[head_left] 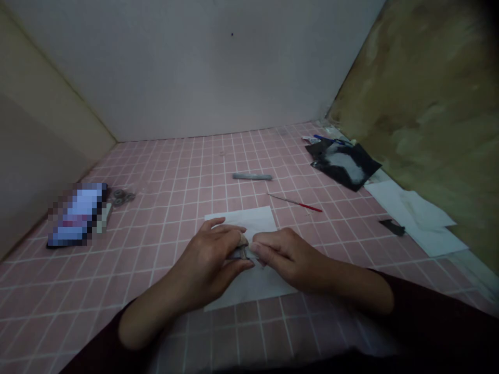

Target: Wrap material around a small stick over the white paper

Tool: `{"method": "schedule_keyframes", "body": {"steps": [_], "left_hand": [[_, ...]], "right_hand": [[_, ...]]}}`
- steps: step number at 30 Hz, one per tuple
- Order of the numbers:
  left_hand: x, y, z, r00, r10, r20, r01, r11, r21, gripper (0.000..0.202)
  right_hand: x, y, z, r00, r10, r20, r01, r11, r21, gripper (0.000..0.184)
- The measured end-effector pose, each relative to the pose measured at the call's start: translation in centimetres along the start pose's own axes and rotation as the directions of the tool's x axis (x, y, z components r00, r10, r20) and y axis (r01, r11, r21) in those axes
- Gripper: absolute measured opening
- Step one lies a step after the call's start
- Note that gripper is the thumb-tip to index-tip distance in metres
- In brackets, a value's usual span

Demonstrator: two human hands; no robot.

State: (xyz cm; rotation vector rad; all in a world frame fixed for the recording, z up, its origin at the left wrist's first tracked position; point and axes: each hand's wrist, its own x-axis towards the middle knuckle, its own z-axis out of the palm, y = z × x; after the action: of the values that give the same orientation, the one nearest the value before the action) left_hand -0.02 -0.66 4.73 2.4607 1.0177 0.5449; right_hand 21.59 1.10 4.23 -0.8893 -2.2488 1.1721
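Over a white sheet of paper [249,215], my left hand [208,254] grips a small greyish-beige piece [243,249] between thumb and fingers. Its kind is largely hidden by the fingers. My right hand [292,254] is closed in a pinch against the right side of that same piece. Whether a separate small thing sits in the right fingertips cannot be made out. Beyond the paper lie a grey stick-like bar [252,177] and a thin tool with a red handle [307,206].
A phone [80,213] and several small round grey pieces [122,196] lie at the left. On the right are black sheets [346,166] with pale dust, white papers [417,218] and a dark scrap [392,227]. Walls bound the pink checked tabletop [175,182].
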Motion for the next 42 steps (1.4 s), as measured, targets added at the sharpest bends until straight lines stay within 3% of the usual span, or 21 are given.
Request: {"method": "schedule_keyframes", "body": {"steps": [2,5,8,10,17,23,27,31,35,38,42], "left_hand": [[0.0,0.0,-0.5,0.995,-0.043,0.088,0.054,0.991,-0.124,0.012],[0.1,0.0,-1.2,0.971,-0.068,0.228,0.138,0.942,-0.307,0.022],[0.1,0.0,-1.5,0.939,-0.022,0.343,0.170,0.898,-0.406,0.030],[0.1,0.0,-1.6,0.926,-0.019,0.377,0.179,0.901,-0.395,0.031],[0.3,0.0,-1.9,0.931,-0.029,0.364,0.181,0.904,-0.389,0.029],[0.1,0.2,-1.0,0.973,-0.130,0.191,0.180,0.944,-0.275,0.018],[-0.2,0.2,-0.4,0.980,-0.181,0.085,0.196,0.955,-0.223,0.017],[-0.3,-0.1,-0.7,0.990,-0.135,0.038,0.139,0.974,-0.180,0.017],[-0.2,-0.4,-1.2,0.983,-0.182,-0.016,0.174,0.959,-0.223,0.015],[-0.2,-0.2,-0.9,0.979,-0.202,0.034,0.202,0.922,-0.332,0.018],[-0.2,-0.2,-0.9,0.946,-0.227,0.230,0.319,0.773,-0.549,0.016]], "right_hand": [[-0.2,0.0,0.0,0.991,-0.128,0.032,0.132,0.980,-0.148,0.029],[-0.4,0.2,0.1,0.952,-0.299,0.059,0.300,0.885,-0.355,0.024],[-0.4,0.4,0.6,0.900,-0.432,0.055,0.417,0.819,-0.394,0.021],[-0.3,0.5,0.8,0.894,-0.443,0.069,0.430,0.803,-0.414,0.022],[-0.2,0.3,-0.3,0.921,-0.373,0.112,0.382,0.813,-0.439,0.026],[-0.3,0.7,0.8,0.943,-0.323,0.083,0.329,0.858,-0.394,0.024],[-0.3,0.8,1.3,0.967,-0.252,0.047,0.254,0.923,-0.289,0.028],[-0.4,0.7,0.5,0.980,-0.187,0.065,0.197,0.958,-0.210,0.029],[-0.5,0.5,-0.2,0.985,-0.170,0.038,0.174,0.959,-0.223,0.031],[-0.5,0.4,0.5,0.964,-0.264,0.001,0.255,0.929,-0.267,0.026],[-0.4,0.1,1.0,0.915,-0.403,-0.010,0.358,0.825,-0.437,0.025]]}}
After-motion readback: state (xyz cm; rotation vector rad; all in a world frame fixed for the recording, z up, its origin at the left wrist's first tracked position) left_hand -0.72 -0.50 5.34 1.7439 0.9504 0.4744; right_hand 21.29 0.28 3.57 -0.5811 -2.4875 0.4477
